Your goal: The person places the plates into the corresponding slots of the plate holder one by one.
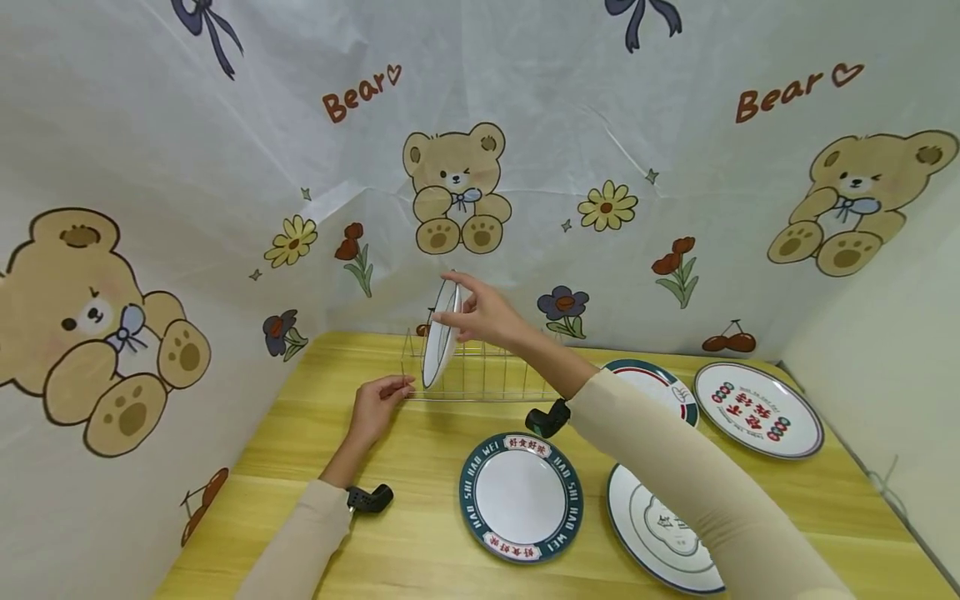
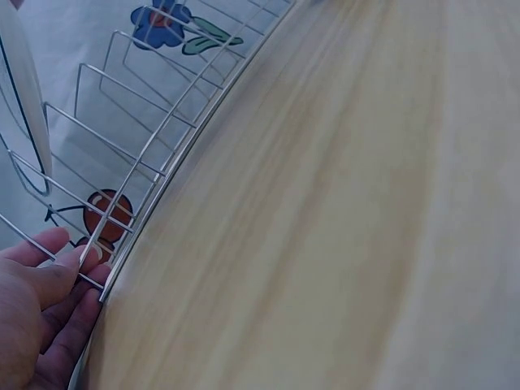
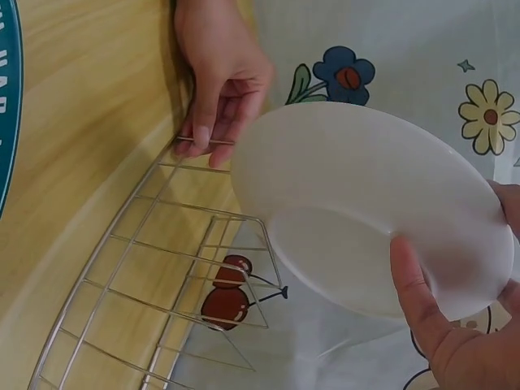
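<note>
A white plate [image 1: 441, 343] stands nearly on edge over the left end of a wire dish rack [image 1: 495, 401]. My right hand [image 1: 491, 318] grips its upper part, with the thumb on the plate's plain white underside [image 3: 325, 162] in the right wrist view. The plate's lower edge dips among the rack's wires. At the rack's left front corner, my left hand [image 1: 375, 410] pinches the end wire. In the left wrist view, the fingers and thumb of that left hand [image 2: 49, 301] close round the wire, beside the plate's dark-lined rim [image 2: 36, 146].
A green-rimmed plate [image 1: 521, 498] lies in front of the rack on the wooden table [image 1: 420, 517]. Further right are a plate with red lettering [image 1: 759, 410], a plate with a grey emblem [image 1: 660, 533] and a banded plate [image 1: 645, 379], the latter two partly hidden by my right sleeve. Bear-printed cloth [image 1: 525, 100] hangs behind.
</note>
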### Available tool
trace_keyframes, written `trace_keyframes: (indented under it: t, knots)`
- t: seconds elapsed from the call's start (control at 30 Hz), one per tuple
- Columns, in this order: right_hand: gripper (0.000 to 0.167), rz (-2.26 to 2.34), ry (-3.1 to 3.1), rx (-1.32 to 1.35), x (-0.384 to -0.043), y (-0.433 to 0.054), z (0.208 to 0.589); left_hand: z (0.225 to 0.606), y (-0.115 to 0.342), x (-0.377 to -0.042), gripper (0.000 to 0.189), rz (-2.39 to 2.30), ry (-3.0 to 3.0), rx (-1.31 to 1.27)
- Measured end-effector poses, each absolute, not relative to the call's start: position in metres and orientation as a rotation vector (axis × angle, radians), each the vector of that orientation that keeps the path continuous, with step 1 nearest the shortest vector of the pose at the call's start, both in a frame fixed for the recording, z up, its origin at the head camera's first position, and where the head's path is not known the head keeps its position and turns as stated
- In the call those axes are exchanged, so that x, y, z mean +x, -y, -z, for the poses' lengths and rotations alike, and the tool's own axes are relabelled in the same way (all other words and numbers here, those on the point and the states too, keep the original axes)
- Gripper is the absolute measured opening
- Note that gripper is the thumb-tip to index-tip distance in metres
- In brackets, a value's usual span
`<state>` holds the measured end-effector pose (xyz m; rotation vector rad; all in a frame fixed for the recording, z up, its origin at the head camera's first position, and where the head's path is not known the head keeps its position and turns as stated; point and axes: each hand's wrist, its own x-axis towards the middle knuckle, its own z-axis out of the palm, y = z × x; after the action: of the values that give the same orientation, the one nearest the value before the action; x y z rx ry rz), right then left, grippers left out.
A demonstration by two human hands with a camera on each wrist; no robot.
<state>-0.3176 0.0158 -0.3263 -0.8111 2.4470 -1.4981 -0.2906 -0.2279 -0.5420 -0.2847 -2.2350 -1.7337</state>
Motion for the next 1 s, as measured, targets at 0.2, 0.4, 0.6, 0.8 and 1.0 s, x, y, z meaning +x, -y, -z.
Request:
trace_keyframes:
  t: [0.2, 0.4, 0.6, 0.8, 1.0]
  knots:
    - [0.074, 1.45, -2.498, -0.848, -0.325, -0.004, 0.329, 0.54, 0.229, -0.294, 0.015, 1.719, 2.234, -0.302]
    - [0.071, 1.346, -2.511, -0.865, -0.325, 0.005, 0.344, 0.54, 0.229, -0.294, 0.015, 1.739, 2.24, -0.299]
    - [0.071, 1.34, -2.537, -0.907, -0.326, 0.007, 0.366, 0.543, 0.227, -0.291, 0.016, 1.734, 2.255, -0.291]
    - [0.075, 1.394, -2.558, -0.935, -0.327, 0.006, 0.378, 0.544, 0.225, -0.291, 0.016, 1.731, 2.271, -0.286]
    - [0.082, 1.331, -2.613, -1.001, -0.322, 0.005, 0.377, 0.542, 0.228, -0.291, 0.017, 1.738, 2.275, -0.272]
